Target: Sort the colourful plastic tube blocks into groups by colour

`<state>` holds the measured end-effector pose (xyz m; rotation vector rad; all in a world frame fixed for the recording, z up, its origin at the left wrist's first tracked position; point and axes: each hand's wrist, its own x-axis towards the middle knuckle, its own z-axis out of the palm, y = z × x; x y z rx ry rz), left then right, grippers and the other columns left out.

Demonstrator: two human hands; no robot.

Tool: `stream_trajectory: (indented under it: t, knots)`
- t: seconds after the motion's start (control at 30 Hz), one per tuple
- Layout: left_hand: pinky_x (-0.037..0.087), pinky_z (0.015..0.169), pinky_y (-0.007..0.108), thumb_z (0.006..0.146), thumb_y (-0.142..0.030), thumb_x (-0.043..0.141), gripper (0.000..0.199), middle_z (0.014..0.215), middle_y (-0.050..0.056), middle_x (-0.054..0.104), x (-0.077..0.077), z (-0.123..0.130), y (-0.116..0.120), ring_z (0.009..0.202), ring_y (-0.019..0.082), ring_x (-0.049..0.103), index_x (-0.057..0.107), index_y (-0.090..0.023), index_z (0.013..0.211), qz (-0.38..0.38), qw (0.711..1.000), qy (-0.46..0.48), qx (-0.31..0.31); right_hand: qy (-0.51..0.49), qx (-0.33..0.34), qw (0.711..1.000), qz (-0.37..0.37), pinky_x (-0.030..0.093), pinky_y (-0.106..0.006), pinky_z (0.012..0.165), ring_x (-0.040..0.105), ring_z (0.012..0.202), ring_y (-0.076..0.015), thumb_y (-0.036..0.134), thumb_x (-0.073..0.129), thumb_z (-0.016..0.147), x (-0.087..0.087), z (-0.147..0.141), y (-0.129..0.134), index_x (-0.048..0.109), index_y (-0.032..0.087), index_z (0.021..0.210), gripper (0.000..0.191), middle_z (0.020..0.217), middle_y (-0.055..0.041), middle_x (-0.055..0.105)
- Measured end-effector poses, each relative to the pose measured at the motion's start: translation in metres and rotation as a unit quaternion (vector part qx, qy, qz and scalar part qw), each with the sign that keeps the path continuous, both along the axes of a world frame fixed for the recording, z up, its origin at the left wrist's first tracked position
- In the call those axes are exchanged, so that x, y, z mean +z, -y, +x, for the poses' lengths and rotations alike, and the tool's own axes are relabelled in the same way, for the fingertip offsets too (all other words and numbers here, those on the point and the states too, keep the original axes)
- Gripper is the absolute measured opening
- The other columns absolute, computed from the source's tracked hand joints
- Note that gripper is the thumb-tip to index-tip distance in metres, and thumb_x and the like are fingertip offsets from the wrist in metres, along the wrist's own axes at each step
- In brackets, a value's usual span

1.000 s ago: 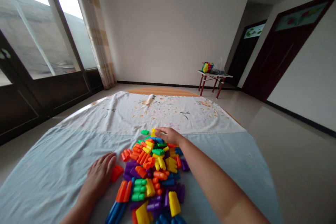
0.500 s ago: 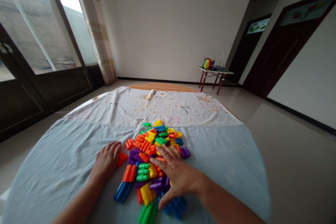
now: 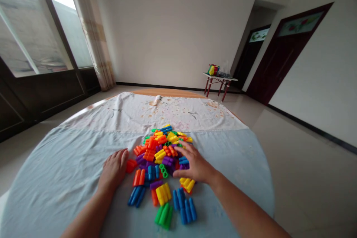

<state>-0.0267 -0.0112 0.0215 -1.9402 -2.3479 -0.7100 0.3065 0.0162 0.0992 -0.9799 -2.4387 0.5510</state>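
Observation:
A heap of plastic bullet-shaped building blocks (image 3: 169, 161), in joined rows of tubes, lies in the middle of the cloth. They are orange, yellow, green, blue and purple. My left hand (image 3: 113, 169) rests flat on the cloth at the heap's left edge, fingers stretched out, beside an orange block (image 3: 131, 165). At the heap's right side is my right hand (image 3: 195, 161), its fingers and thumb apart and nothing gripped; whether its fingertips touch the blocks I cannot tell. Nearer me lie a green block (image 3: 164, 215), a yellow block (image 3: 163, 193) and blue blocks (image 3: 184, 206).
A pale blue cloth (image 3: 69, 167) and a white floral cloth (image 3: 134, 113) cover the round table. Beyond stands a small table (image 3: 220, 77) with a colourful bag (image 3: 213, 70). Glass doors and a curtain (image 3: 89, 33) are on the left, dark red doors on the right.
My right hand has lifted from the heap and shifted towards its right side. Blocks under and around it have tumbled into new positions. My left hand stays flat; the view has turned slightly.

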Motion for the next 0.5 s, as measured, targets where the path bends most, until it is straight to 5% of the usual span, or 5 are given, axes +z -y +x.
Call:
stream_trajectory:
  t: [0.23,0.37,0.5]
  knots:
    - [0.035,0.096,0.045,0.087,-0.046,0.019,0.055,0.123,0.012,0.054,0.020,0.010,0.001,0.111,0.027,0.048,0.054,-0.015,0.117,0.029,0.999,0.039,0.009,0.115,0.111,0.987,-0.029,0.021,-0.053,0.105,0.028,0.129,-0.0334,0.060,0.070,0.057,-0.025,0.026,0.057,0.039,0.034,0.133,0.086,0.144,-0.0082,0.030]
    - [0.029,0.102,0.046,0.085,-0.050,0.027,0.057,0.129,0.012,0.050,0.041,0.033,-0.020,0.119,0.027,0.043,0.050,-0.016,0.124,0.038,0.997,0.046,-0.043,0.108,0.092,0.990,0.007,0.028,-0.049,0.101,0.038,0.121,-0.0289,0.052,0.070,0.065,-0.038,0.013,0.036,0.036,0.034,0.134,0.079,0.133,-0.0073,0.045]
    - [0.033,0.102,0.042,0.085,-0.051,0.029,0.059,0.129,0.013,0.051,0.053,0.072,-0.039,0.119,0.025,0.045,0.049,-0.014,0.126,0.004,0.990,0.071,-0.122,0.054,0.001,0.996,0.064,0.029,-0.044,0.102,0.037,0.121,-0.0270,0.039,0.074,0.065,-0.036,-0.004,0.005,0.038,0.029,0.135,0.079,0.132,-0.0077,0.045]
